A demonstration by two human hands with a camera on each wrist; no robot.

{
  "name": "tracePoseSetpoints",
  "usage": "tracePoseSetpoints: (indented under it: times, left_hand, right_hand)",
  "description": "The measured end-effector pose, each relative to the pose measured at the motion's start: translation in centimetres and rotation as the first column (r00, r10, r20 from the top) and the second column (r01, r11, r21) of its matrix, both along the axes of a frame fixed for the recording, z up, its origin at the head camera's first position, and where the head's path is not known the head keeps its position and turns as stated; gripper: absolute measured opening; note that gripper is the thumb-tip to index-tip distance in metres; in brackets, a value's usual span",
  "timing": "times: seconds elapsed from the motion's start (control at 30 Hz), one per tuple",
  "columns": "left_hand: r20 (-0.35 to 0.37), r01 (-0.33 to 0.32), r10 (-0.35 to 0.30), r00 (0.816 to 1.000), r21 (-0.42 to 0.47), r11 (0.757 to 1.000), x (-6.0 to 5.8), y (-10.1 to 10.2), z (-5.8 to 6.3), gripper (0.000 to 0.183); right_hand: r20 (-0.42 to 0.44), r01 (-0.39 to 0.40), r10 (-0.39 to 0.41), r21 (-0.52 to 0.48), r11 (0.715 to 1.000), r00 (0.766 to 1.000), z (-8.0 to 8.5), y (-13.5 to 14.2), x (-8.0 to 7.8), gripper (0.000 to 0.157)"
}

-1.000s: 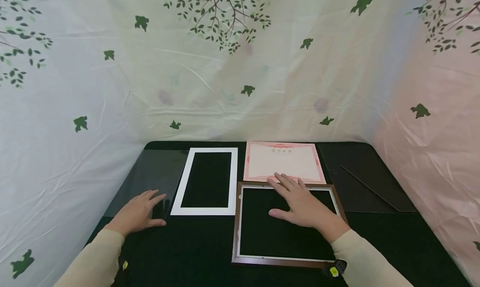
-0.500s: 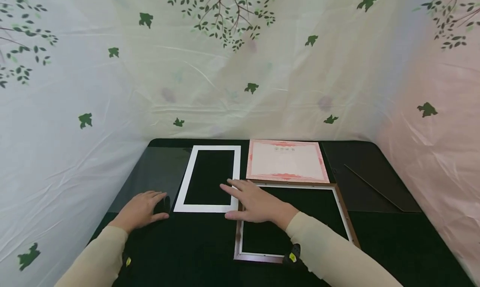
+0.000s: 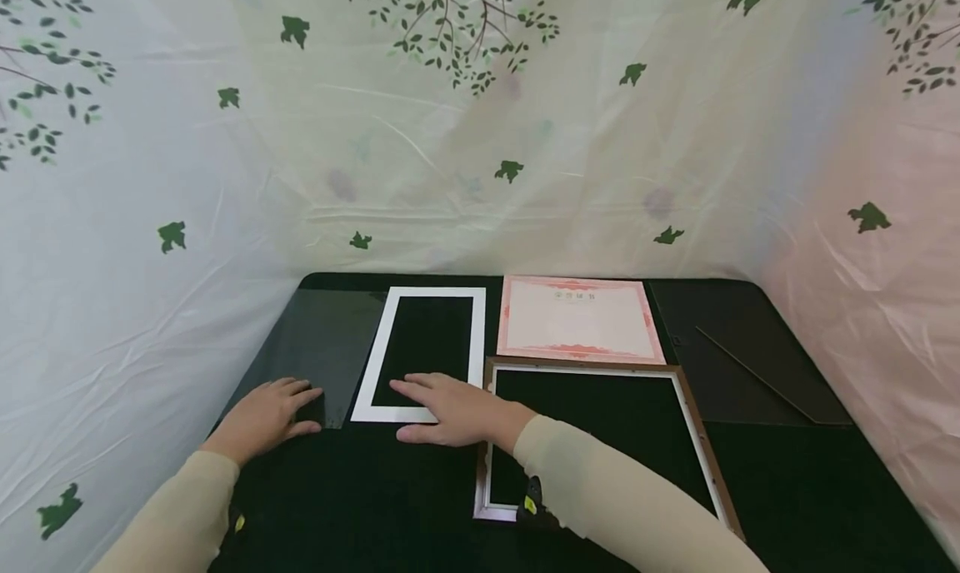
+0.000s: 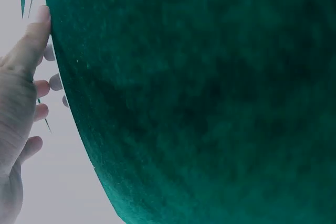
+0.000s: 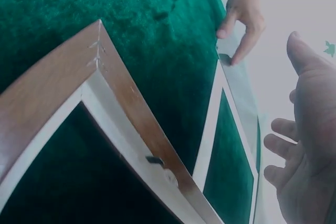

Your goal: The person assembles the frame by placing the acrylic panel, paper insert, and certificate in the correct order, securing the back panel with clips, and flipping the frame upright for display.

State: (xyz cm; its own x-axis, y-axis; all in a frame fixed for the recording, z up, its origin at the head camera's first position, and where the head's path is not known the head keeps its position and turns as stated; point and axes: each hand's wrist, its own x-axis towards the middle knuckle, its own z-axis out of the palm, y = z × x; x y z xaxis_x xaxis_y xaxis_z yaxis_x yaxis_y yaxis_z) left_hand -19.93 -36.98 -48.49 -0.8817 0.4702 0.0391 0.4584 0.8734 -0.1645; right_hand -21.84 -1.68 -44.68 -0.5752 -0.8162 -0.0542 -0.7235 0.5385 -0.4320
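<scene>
My left hand (image 3: 262, 419), fingers loosely spread, is at the near edge of a clear sheet (image 3: 322, 331) lying at the table's left. In the left wrist view its fingers (image 4: 31, 45) hold nothing; whether they touch the sheet I cannot tell. Above the near right part of a white mat border (image 3: 476, 331) hovers my right hand (image 3: 457, 411), its fingers extended and free. The right forearm passes over a brown wooden picture frame (image 3: 693, 415), whose corner and inner white lip show large in the right wrist view.
A pink-bordered certificate (image 3: 581, 319) lies behind the frame. At the right is a dark backing board (image 3: 742, 365) with a thin stand strip (image 3: 750, 373) on it. Dark green cloth covers the table (image 3: 360, 506); printed fabric curtains (image 3: 420, 165) enclose the back and sides.
My right hand has moved left, from over the wooden frame to over the mat border. The left hand stays by the clear sheet. The head view has shifted slightly.
</scene>
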Motion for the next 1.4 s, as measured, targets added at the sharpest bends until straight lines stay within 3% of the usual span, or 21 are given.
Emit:
tracePoseSetpoints:
  times: [0.23, 0.4, 0.5, 0.6, 0.77, 0.83, 0.93, 1.0, 1.23, 1.4]
  left_hand:
    - [-0.048, 0.104, -0.110, 0.993, -0.105, 0.989, -0.3, 0.0, 0.3, 0.055]
    - [-0.092, 0.134, -0.140, 0.986, -0.069, 0.989, -0.2, 0.3, -0.1, 0.048]
    - [-0.130, 0.146, -0.148, 0.980, -0.021, 0.989, -0.1, 0.6, -0.3, 0.044]
    - [-0.195, 0.194, -0.183, 0.964, 0.040, 0.980, 0.0, 1.0, -0.3, 0.040]
    - [-0.291, 0.272, -0.239, 0.926, 0.077, 0.959, 0.3, 2.5, -0.1, 0.036]
    - [-0.326, 0.287, -0.244, 0.913, 0.089, 0.954, 0.6, 3.1, -0.1, 0.036]
    - [-0.372, 0.301, -0.242, 0.896, 0.107, 0.948, 1.0, 4.0, -0.2, 0.034]
    - [-0.389, 0.306, -0.243, 0.889, 0.108, 0.946, 1.2, 4.4, -0.2, 0.035]
    - [-0.448, 0.321, -0.251, 0.858, 0.087, 0.943, 1.3, 4.5, -0.3, 0.059]
    - [-0.462, 0.314, -0.233, 0.856, 0.105, 0.944, 1.4, 4.2, 0.0, 0.063]
  right_hand:
    - [0.030, 0.019, -0.019, 0.002, 1.000, 0.999, -0.7, -1.0, -0.4, 0.077]
    - [0.089, 0.051, -0.046, -0.051, 0.997, 0.995, -1.4, -2.3, -1.0, 0.076]
    - [0.205, 0.088, -0.060, -0.130, 0.988, 0.977, -1.6, -3.6, -1.3, 0.074]
    - [0.374, 0.172, -0.085, -0.206, 0.963, 0.924, -2.1, -5.1, -1.7, 0.069]
    - [0.611, 0.342, -0.105, -0.284, 0.896, 0.785, -3.1, -6.9, -2.3, 0.062]
    - [0.691, 0.399, -0.087, -0.306, 0.864, 0.717, -3.4, -7.4, -2.4, 0.060]
    - [0.781, 0.475, -0.045, -0.331, 0.815, 0.623, -4.0, -8.1, -2.2, 0.057]
    - [0.814, 0.518, -0.013, -0.357, 0.777, 0.581, -4.3, -8.6, -1.9, 0.055]
    - [0.844, 0.612, 0.054, -0.430, 0.664, 0.534, -4.1, -9.4, -1.1, 0.050]
    - [0.848, 0.659, 0.037, -0.438, 0.612, 0.529, -3.7, -9.1, -0.8, 0.048]
